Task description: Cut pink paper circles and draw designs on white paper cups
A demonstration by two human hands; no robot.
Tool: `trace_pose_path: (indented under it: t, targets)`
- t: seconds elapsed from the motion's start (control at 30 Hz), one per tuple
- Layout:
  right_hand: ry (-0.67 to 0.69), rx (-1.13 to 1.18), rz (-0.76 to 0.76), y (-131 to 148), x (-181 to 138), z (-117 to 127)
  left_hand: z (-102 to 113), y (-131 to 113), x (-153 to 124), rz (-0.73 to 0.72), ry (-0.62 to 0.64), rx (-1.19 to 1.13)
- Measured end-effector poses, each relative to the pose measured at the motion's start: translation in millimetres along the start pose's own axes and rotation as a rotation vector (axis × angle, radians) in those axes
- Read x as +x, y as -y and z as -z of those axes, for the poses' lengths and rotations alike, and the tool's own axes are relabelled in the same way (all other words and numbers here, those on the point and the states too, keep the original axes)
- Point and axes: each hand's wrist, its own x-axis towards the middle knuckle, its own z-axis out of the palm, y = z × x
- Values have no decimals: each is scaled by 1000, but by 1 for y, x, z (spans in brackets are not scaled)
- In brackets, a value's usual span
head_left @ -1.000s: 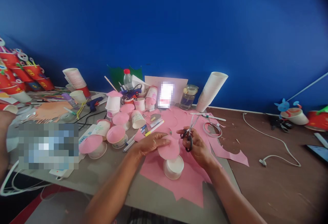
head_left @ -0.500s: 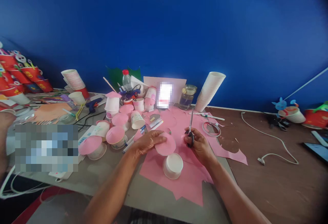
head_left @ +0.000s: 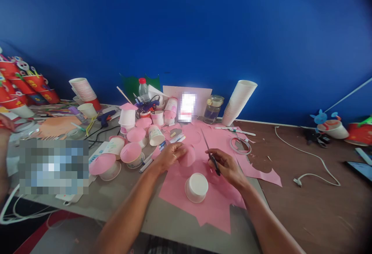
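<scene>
My left hand pinches a pink paper disc at its left edge, above a large pink sheet with ragged cut edges. In my right hand is a pair of scissors, its blades directed up and to the left, apart from the disc. An upside-down white paper cup stands on the sheet just below the disc. Left of my hands sit several cups capped with pink paper cones, one of them a pink cone at the near side.
A stack of white cups leans by the wall, beside a glass jar. A roll of tape and a white cable lie to the right. Markers lie left of centre. Another person's hand shows at the far left.
The scissors have swung from nearly upright to tilted leftward as my right hand turned. My left hand has raised and turned the paper disc slightly. The other person's hand has moved.
</scene>
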Motion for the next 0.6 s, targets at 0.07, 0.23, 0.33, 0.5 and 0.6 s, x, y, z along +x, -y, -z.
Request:
trace_pose_path:
  t: [0.07,0.23,0.33,0.5,0.6]
  targets:
    - [89,-38,-48,8,-3,-2,0,-1,1,-5,-13,30]
    - [200,-2,-126,13,-6,-3,-1,-2,2,-3,-77,21]
    - [257,55,-154,11,-6,-5,-1,1,2,-10,-87,41]
    - [296,89,-155,10,-6,-6,1,9,4,-4,-75,110]
    - [296,90,-156,10,-5,-7,1,14,6,-4,-72,132]
